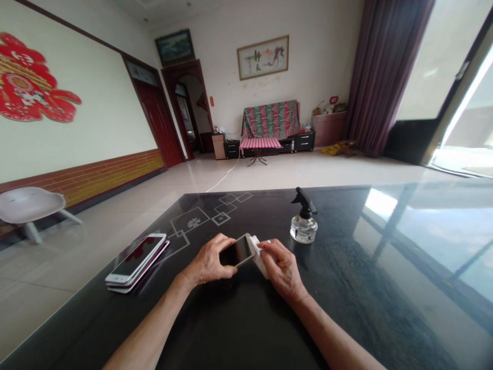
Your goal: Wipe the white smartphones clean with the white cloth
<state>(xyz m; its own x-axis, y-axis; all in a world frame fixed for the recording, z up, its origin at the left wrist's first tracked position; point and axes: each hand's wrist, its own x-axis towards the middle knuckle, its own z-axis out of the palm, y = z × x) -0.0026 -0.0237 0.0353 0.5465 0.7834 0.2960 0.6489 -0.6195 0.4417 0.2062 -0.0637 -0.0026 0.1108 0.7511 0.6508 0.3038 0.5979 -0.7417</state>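
My left hand [213,261] grips a smartphone [238,251] by its left end, thumb along the near edge and fingers at the far side. The phone is tilted, its dark screen facing up toward me. In my right hand [283,268] a white tissue [261,261] is pinched and pressed against the phone's right end. Part of the tissue is hidden under my fingers. Beyond my right hand stands a clear spray bottle [304,228] with a black trigger head, holding clear liquid. Left of my left hand lies a stack of smartphones [137,262], the top one white-framed.
Everything rests on a glossy black table [346,308] with a pale square pattern at its far left. A white chair [33,205] stands on the floor to the left. Farther back are a small table with a checked cloth [261,143] and a purple curtain [389,77].
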